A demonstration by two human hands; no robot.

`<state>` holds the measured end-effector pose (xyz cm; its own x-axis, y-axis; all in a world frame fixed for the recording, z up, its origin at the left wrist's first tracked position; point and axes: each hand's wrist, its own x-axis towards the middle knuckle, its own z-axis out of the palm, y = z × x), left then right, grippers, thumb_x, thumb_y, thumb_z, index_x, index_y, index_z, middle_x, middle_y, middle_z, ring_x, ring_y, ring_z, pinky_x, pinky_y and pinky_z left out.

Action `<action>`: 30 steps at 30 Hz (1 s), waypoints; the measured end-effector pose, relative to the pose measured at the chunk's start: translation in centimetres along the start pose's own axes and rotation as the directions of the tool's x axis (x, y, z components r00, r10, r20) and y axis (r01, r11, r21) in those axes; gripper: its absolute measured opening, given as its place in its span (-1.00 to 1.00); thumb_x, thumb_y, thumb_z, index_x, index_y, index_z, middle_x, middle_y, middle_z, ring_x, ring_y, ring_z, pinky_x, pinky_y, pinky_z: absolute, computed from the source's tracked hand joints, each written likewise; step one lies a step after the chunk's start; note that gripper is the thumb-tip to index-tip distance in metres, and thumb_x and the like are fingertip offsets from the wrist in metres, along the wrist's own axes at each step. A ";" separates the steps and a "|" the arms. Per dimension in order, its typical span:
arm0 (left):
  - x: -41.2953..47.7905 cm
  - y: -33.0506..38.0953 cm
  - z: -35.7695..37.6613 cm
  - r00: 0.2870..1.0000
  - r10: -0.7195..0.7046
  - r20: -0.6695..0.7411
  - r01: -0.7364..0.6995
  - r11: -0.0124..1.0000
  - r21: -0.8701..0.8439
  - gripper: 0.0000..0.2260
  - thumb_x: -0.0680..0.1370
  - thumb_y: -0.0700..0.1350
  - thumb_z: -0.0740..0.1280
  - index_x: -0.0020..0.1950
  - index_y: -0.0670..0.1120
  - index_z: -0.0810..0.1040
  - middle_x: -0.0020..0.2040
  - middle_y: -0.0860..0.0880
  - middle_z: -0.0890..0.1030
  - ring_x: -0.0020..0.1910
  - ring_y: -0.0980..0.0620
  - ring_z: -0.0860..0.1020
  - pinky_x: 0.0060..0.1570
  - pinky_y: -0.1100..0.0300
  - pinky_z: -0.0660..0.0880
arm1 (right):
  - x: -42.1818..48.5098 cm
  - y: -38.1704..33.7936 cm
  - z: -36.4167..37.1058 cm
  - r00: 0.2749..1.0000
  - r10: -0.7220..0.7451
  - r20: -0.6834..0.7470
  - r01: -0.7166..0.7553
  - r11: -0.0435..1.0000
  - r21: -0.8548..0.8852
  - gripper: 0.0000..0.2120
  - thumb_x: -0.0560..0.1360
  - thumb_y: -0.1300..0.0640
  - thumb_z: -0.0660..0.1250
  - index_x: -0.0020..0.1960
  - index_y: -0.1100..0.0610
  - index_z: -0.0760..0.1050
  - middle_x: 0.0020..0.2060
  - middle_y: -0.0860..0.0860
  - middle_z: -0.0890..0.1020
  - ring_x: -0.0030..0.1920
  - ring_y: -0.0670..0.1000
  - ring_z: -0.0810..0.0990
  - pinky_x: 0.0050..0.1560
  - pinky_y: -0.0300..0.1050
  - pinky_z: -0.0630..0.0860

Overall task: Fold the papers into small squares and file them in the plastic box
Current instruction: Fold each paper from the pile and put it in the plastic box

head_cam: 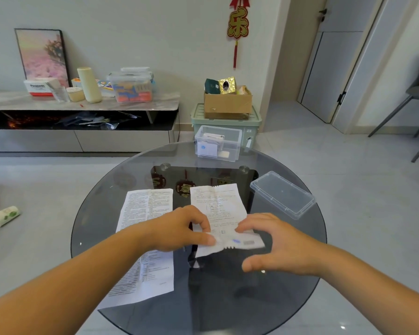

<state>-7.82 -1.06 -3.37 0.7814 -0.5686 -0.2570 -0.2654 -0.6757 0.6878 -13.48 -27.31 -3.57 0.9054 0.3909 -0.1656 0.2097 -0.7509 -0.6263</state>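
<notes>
1. Glass: the round smoked table (102, 213) carries all task items.
2. Paper (215, 204): printed and creased, lying centre-right. Its near edge is turned up & over, so the 1st fold is begun but not pressed flat.
3. L hand (179, 228): thumb & fingers pinch the paper's near-left corner.
4. R hand (276, 245): fingertips rest on the turned-up flap at near-right. The thumb is spread apart below, off the paper, so this is a light touch and not a closed grip.
5. Sheet (145, 213): larger, printed, flat & unfolded, just left of the paper. The L forearm crosses over it.
6. Box (237, 131): clear plastic, uncovered, at the table's far edge, well apart from both hands. The lid (282, 194) lies separately at the table's right.
7. Pieces (207, 149): a few pale folded items show through the box wall; count unclear.
8. Progress (est.): some filing looks done. The paper needs more folds to make a small square and must then go in the box. The sheet is not started, so the task is approx. mid-way w/ two papers left.
</notes>
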 end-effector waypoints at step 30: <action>4.5 0.9 2.6 0.855 -0.149 -0.497 0.274 0.943 0.188 -0.20 0.35 0.20 0.57 0.43 0.02 0.22 0.33 -0.04 0.38 0.26 -0.03 0.44 0.20 0.06 0.53 | 4.4 0.6 2.6 0.942 -0.116 -0.314 -0.009 0.929 -0.371 -0.73 0.59 -0.11 0.28 0.26 -0.09 0.54 0.24 -0.15 0.43 0.25 -0.06 0.30 0.31 -0.03 0.36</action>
<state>-6.02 -5.38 -5.67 0.9883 -0.1519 0.0149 -0.1422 -0.8815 0.4503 -10.35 -24.61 -6.67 0.9447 0.2883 0.1561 0.3233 -0.8983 -0.2976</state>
